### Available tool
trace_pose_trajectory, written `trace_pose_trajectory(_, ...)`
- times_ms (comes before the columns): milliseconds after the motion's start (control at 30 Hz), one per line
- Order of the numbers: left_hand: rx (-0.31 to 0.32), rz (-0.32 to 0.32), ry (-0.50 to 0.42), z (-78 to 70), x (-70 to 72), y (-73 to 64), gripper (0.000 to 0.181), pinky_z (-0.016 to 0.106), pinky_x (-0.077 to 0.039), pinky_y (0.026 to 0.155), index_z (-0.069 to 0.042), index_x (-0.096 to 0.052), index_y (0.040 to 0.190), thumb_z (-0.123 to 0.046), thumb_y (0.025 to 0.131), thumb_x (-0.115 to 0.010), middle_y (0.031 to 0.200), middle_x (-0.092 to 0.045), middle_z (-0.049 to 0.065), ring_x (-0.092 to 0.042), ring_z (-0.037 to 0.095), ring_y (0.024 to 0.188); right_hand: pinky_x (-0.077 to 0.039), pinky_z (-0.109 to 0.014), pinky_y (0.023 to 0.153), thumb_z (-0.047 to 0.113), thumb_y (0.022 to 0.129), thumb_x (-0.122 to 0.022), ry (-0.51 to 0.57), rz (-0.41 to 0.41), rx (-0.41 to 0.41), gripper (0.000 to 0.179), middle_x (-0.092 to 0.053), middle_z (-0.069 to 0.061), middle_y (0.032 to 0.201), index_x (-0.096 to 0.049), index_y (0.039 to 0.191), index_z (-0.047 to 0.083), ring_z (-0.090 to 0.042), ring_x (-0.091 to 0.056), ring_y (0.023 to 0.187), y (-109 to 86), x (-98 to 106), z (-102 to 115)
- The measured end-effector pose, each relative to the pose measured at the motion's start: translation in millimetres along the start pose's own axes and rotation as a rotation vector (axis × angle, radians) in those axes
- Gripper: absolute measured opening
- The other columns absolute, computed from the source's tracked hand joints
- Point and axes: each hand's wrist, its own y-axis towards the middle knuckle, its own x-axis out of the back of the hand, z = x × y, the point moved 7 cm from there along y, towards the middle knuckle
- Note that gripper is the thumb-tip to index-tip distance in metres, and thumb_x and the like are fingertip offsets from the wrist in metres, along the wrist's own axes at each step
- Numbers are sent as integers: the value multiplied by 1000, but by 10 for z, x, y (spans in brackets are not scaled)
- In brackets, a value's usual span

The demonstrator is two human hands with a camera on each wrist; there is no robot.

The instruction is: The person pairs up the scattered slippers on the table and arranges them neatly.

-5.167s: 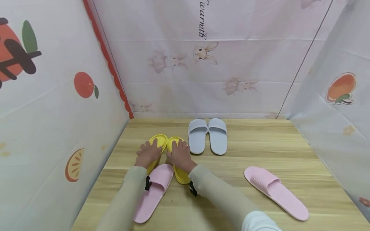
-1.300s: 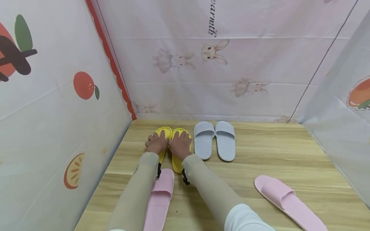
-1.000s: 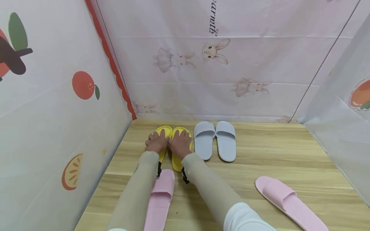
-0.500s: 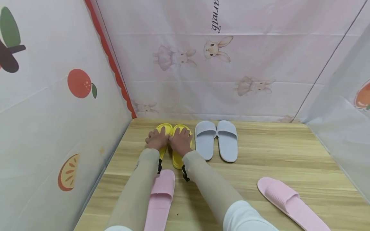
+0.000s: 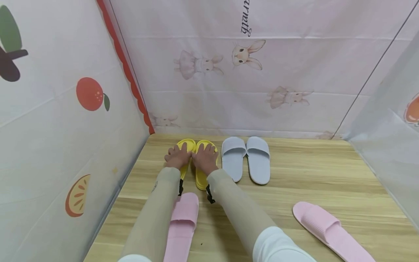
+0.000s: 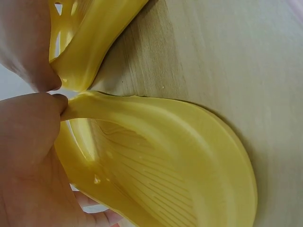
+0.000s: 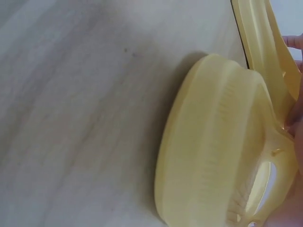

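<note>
Two yellow slippers stand side by side on the wood-patterned floor, toes toward the back wall. My left hand [image 5: 178, 157] grips the left yellow slipper [image 6: 199, 156] over its strap, thumb on the inner side and fingertips showing on the outer side. Across the strap of the right yellow slipper [image 5: 201, 179] my right hand [image 5: 205, 160] holds on in the same way. The two thumbs meet between the slippers, whose front parts lie close together while the heels spread slightly. The hands cover most of both straps.
Just right of the yellow pair, light grey slippers [image 5: 232, 165] stand together near the back wall [image 5: 209, 112]. A pink slipper [image 5: 181, 227] lies below my left forearm, and another pink slipper [image 5: 334, 229] lies angled at the right. Printed cloth covers the left wall [image 5: 42, 145].
Both hands have slid the yellow slippers forward toward the back wall, and the pair has come closer together and level with the grey slippers. The view has shifted slightly; grips look unchanged.
</note>
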Motion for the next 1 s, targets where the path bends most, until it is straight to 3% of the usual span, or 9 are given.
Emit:
trace_pose_trajectory(233,14,-21,22,12,34,18,60,70,-33,102,-20,-18,161,-46,109,-34,151,-31,29,-30,54,135,-28,-65,113,58,104,-37,-5,29,-3,71,-33,-29,153,-34,154,7,-45,-29,143,21,8,37)
trace_pose_trajectory(500,18,-35,40,-8,31,47,60,70,-34,102,-20,-19,160,-45,109,-35,150,-32,30,-31,53,135,-27,-65,114,58,104,-37,2,18,-17,71,-34,-28,151,-35,153,7,-45,-30,142,9,39,40)
trace_pose_trajectory(800,26,-9,44,-36,4,132,60,70,-34,102,-21,-19,160,-48,108,-34,152,-31,28,-32,53,134,-26,-65,114,56,104,-37,5,-7,-10,69,-33,-29,152,-35,153,7,-45,-29,143,70,12,-7)
trace_pose_trajectory(1000,38,0,43,-18,7,149,59,70,-35,101,-21,-19,159,-47,109,-34,150,-32,29,-34,54,132,-26,-65,115,58,104,-36,10,20,-9,72,-31,-29,154,-33,154,7,-45,-28,144,90,-10,4)
